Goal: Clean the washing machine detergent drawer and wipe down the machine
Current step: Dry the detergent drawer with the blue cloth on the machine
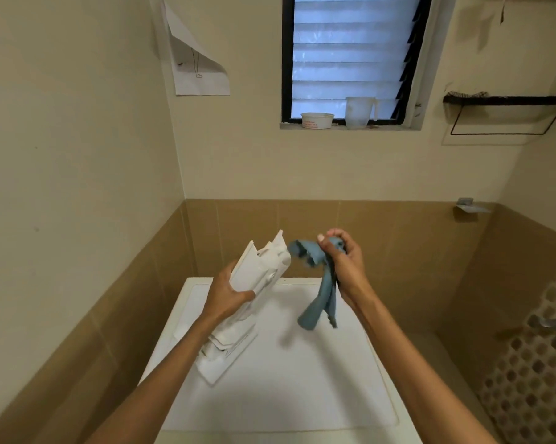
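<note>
Item count: two hands, one drawer, one cloth, one washing machine.

At 10 o'clock from frame centre, one sheet of paper point(200, 68) hangs on the wall with its upper edge curled away.

The left hand point(227, 294) sits at 7 o'clock from centre. Its fingers are clamped around the middle of the white detergent drawer point(244, 302), thumb across the near face. The drawer is out of the machine and tilted, upper end toward 1 o'clock; its lower end is at or just above the white top of the washing machine point(302, 379), and contact cannot be confirmed.

The right hand point(342, 259) is at 5 o'clock from centre, level with the upper end of the drawer and apart from the left hand. It is closed around one blue cloth point(321, 293). A bunched part of the cloth projects toward 9 o'clock, just beside the drawer's top corner. The remainder hangs down toward 6 o'clock, above the machine top.

At 12 o'clock, one louvred window point(350, 56) carries two containers on its sill: one white tub point(317, 120) and, right of it, one clear jug point(360, 112). At 2 o'clock, one dark wire rack point(507, 115) is fixed to the wall. At 4 o'clock, one perforated panel point(533, 363) stands beside the machine.
</note>
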